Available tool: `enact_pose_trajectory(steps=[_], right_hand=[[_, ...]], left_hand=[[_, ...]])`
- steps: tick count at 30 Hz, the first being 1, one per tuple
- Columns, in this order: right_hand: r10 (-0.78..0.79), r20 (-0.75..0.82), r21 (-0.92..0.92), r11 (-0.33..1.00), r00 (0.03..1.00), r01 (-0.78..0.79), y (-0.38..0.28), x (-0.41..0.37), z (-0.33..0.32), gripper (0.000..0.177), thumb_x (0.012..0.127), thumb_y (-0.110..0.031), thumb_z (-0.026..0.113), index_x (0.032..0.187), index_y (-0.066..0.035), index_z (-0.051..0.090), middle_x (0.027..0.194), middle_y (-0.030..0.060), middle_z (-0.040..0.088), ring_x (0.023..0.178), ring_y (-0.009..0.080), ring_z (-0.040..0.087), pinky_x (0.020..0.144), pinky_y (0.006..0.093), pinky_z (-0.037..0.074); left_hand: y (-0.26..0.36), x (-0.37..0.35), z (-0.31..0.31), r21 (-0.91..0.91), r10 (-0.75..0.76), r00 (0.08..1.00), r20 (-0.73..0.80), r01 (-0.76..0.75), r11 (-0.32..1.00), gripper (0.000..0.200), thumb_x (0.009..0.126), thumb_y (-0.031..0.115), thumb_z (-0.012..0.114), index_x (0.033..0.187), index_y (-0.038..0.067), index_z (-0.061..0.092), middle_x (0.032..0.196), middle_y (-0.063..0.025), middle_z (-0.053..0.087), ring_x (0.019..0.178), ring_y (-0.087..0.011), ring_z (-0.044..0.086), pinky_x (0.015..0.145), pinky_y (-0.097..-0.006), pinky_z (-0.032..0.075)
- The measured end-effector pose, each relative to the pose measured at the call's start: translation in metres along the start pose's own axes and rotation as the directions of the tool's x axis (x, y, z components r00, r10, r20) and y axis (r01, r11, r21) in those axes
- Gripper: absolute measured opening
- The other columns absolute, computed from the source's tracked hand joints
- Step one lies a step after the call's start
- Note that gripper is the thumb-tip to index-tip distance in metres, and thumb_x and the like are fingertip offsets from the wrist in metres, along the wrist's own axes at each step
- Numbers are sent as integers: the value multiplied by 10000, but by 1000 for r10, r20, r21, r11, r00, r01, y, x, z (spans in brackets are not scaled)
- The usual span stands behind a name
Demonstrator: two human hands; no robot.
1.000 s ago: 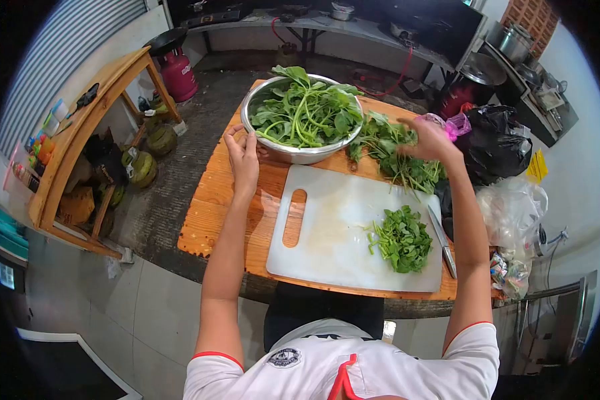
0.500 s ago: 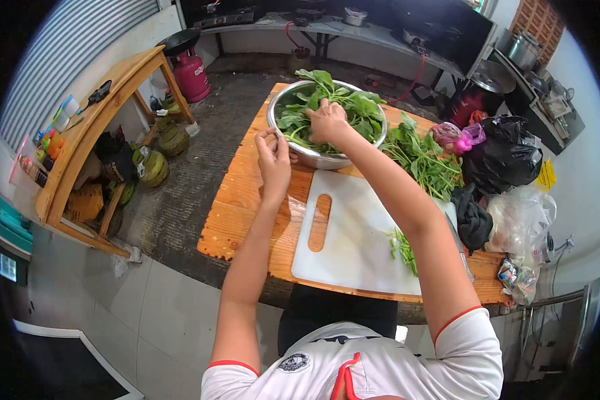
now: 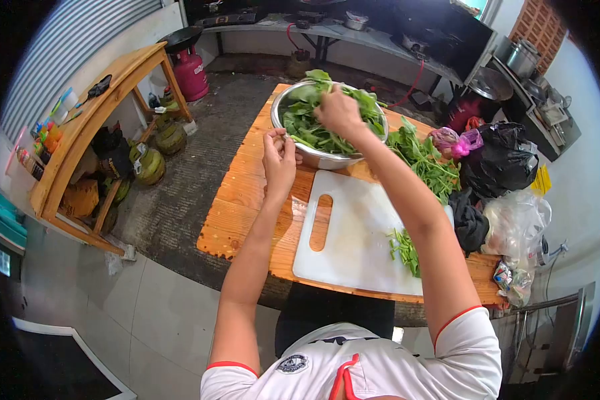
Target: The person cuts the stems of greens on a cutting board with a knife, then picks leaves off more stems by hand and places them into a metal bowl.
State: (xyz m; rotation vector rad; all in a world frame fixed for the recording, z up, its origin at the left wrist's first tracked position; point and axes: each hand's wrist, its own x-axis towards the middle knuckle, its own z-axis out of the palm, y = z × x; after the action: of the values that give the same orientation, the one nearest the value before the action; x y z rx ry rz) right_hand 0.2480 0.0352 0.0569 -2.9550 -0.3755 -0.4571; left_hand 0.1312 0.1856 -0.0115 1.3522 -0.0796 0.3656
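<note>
A steel bowl heaped with leafy greens stands near the far end of the wooden table. Against the bowl's near left side is my left hand, fingers curled and thumb pressed in; what they pinch is too small to make out, though a green stem lies close to the thumb. My right hand is over the greens inside the bowl, blurred by motion, its fingertips hidden. In front of the bowl lies a white cutting board with chopped green stems under my right forearm.
More leafy stalks lie right of the bowl. Beyond them sit a pink bag, a black plastic bag and a clear plastic bag. A wooden shelf table stands left, with a pink gas cylinder behind it.
My right hand has risen slightly and shifted right over the greens, now blurred. My left hand's fingers have drawn together beside the rim. The view has shifted a little.
</note>
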Motion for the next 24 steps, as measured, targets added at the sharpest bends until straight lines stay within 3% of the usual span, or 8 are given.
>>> enact_pose_trajectory(steps=[3,4,7,9,11,15,20,24], right_hand=[[15,-56,393,919,998,8,43,6,-38,361,826,-318,757,985,6,747,1021,248,698,954,393,690,869,470,559],[-24,-190,291,954,981,80,73,20,-27,360,839,-330,749,983,0,762,944,247,725,916,400,703,859,462,554],[15,-67,589,808,998,27,99,1,-82,357,881,-311,749,1058,-2,765,985,174,761,873,246,735,797,404,579],[-58,-73,719,689,996,93,109,-20,-116,204,975,-158,679,1099,-4,731,978,64,738,864,126,700,778,298,570],[-35,-131,672,732,991,115,121,-44,-156,236,977,-185,691,1130,-9,724,1033,59,733,932,138,692,853,296,558],[89,-198,830,545,976,119,165,-86,-199,224,987,-178,659,1152,-40,720,1091,48,728,987,152,687,872,304,554],[263,-125,936,352,957,25,271,-149,-144,266,969,-166,652,1213,-63,676,1180,51,692,1006,149,674,826,308,561],[431,183,916,252,884,-312,324,-211,-60,321,932,-201,709,1223,-71,669,1045,16,673,840,141,614,707,308,510]], left_hand=[[3,-3,0,18,1,1000,0,-1,1000,241,1046,105,503,1261,19,435,978,-101,668,690,-96,627,615,-240,534],[3,-2,1,8,3,1000,-7,-3,1000,245,1043,101,506,1261,20,432,982,-106,673,690,-98,628,614,-242,533],[0,0,1,4,-3,1000,-20,3,1000,260,1033,93,518,1264,18,426,979,-115,683,684,-101,630,611,-245,530],[-2,2,0,2,-8,1000,-19,8,1000,267,1028,91,525,1264,19,425,975,-118,689,680,-102,629,610,-245,528],[-5,3,-1,-8,-10,1000,-16,10,1000,269,1025,92,530,1263,20,427,971,-120,694,677,-104,628,610,-246,525],[-7,3,-2,-6,-6,1000,-17,6,1000,266,1029,104,533,1264,28,433,966,-122,702,680,-105,627,648,-260,519],[-5,3,-1,11,-12,1000,-15,12,1000,246,1045,135,522,1253,34,439,928,-97,693,669,-106,621,642,-262,514],[-6,1,-2,35,21,1000,-12,-21,999,218,1054,144,521,1230,52,431,900,-87,674,665,-107,626,600,-254,494]])
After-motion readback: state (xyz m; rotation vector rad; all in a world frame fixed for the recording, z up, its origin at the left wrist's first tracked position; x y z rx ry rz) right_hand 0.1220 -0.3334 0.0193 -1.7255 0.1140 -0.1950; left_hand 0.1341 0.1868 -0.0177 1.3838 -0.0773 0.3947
